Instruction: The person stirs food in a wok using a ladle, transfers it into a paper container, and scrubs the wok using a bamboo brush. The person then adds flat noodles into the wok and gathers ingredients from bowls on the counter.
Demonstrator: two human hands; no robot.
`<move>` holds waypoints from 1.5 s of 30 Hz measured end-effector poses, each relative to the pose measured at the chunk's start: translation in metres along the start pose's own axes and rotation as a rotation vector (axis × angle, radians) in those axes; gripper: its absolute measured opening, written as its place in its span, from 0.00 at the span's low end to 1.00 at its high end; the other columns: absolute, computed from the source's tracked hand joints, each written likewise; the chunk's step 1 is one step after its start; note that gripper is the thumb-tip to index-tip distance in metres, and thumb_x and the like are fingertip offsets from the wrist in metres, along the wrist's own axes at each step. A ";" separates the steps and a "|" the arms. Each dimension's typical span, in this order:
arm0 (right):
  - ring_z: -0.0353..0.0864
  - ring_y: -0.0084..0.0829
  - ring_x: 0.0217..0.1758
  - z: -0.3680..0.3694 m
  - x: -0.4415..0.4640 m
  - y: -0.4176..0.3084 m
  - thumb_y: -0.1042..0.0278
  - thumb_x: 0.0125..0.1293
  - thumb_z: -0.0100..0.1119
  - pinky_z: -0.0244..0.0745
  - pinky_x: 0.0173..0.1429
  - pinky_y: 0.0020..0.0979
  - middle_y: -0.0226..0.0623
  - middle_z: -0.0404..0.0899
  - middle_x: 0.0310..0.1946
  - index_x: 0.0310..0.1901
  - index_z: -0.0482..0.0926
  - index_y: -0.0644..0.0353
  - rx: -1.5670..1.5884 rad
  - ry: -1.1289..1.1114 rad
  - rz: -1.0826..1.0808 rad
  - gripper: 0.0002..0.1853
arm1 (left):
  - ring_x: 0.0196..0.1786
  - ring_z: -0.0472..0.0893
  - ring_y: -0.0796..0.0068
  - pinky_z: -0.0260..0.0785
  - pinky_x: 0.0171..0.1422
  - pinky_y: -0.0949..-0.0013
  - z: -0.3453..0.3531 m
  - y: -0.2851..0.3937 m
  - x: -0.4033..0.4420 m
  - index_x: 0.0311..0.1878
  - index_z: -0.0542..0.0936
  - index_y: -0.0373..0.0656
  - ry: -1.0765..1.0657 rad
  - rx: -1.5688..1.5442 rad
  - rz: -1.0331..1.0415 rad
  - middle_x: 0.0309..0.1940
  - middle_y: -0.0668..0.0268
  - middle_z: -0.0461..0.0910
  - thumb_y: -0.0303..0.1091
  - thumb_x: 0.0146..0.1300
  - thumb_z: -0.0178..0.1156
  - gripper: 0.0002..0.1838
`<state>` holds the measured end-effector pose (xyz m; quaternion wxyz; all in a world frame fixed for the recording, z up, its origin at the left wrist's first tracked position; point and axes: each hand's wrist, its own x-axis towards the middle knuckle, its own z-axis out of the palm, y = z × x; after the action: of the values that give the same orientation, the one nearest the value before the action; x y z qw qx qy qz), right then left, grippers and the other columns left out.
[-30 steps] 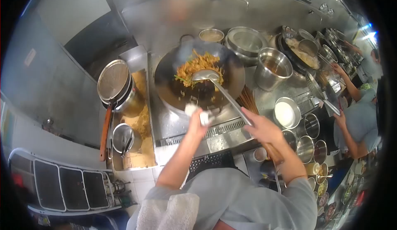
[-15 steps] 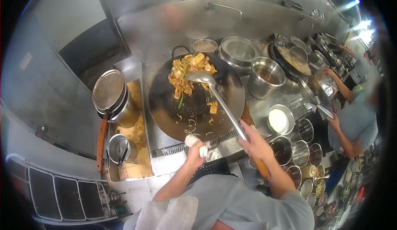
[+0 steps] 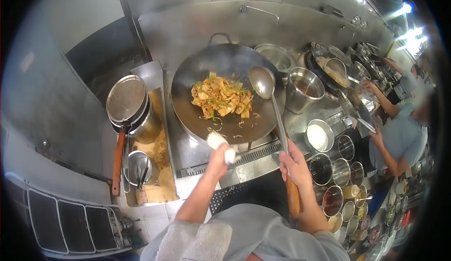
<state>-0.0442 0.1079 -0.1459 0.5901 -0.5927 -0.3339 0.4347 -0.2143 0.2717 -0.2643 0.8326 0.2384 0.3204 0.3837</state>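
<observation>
My left hand [image 3: 219, 160] is closed around a white cloth [image 3: 216, 141] at the near edge of a large dark wok [image 3: 225, 56]. The cloth covers that part of the rim, so the grip beneath it is hidden. Noodles with bits of greens [image 3: 221, 96] lie heaped in the middle of the wok, with loose strands nearer me. A long ladle [image 3: 263, 81] is in my right hand [image 3: 297, 164], which wraps its shaft just above the wooden handle. The ladle's bowl is over the wok's right side, apart from the noodles.
Left of the wok, a round strainer [image 3: 126, 99] with a wooden handle rests on a pot. To the right are a metal pot of brown liquid [image 3: 304, 85], a bowl of white contents [image 3: 319, 136] and several metal containers [image 3: 340, 171]. A co-worker [image 3: 399, 136] stands farther right.
The wok has tipped, its far side rising, and the noodles have slid nearer me into a rounder heap. The ladle has moved right, off the noodles. My left hand has shifted slightly forward.
</observation>
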 end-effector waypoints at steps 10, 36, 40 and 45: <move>0.61 0.14 0.16 0.071 0.026 0.013 0.67 0.70 0.50 0.61 0.18 0.17 0.29 0.65 0.25 0.35 0.63 0.60 1.334 -0.280 0.639 0.09 | 0.32 0.79 0.67 0.73 0.33 0.62 -0.020 0.018 0.001 0.40 0.74 0.44 -0.030 0.144 -0.180 0.32 0.62 0.78 0.31 0.59 0.50 0.08; 0.60 0.12 0.15 -0.072 0.072 0.045 0.75 0.72 0.37 0.62 0.11 0.18 0.30 0.59 0.28 0.67 0.56 0.66 1.168 -0.575 0.774 0.22 | 0.38 0.82 0.71 0.74 0.42 0.69 0.003 -0.060 0.004 0.42 0.77 0.38 -0.016 -0.191 -0.204 0.37 0.61 0.81 0.29 0.56 0.51 0.12; 0.60 0.13 0.15 -0.085 0.081 0.040 0.75 0.71 0.40 0.60 0.12 0.17 0.30 0.60 0.28 0.66 0.58 0.65 1.180 -0.578 0.828 0.22 | 0.43 0.83 0.67 0.75 0.46 0.67 0.023 -0.051 -0.009 0.47 0.76 0.36 0.013 -0.145 -0.262 0.41 0.57 0.82 0.31 0.56 0.53 0.16; 0.58 0.11 0.16 -0.100 0.103 0.028 0.76 0.69 0.47 0.55 0.12 0.16 0.30 0.62 0.29 0.63 0.62 0.61 0.813 -0.565 0.800 0.22 | 0.45 0.82 0.64 0.75 0.48 0.64 0.048 -0.050 -0.012 0.48 0.76 0.36 0.120 -0.093 -0.248 0.42 0.55 0.82 0.33 0.56 0.53 0.17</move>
<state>0.0843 0.1584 -0.1936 0.4492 -0.2627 -0.0378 0.8531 -0.1617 0.2257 -0.2593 0.8632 0.1348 0.3784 0.3057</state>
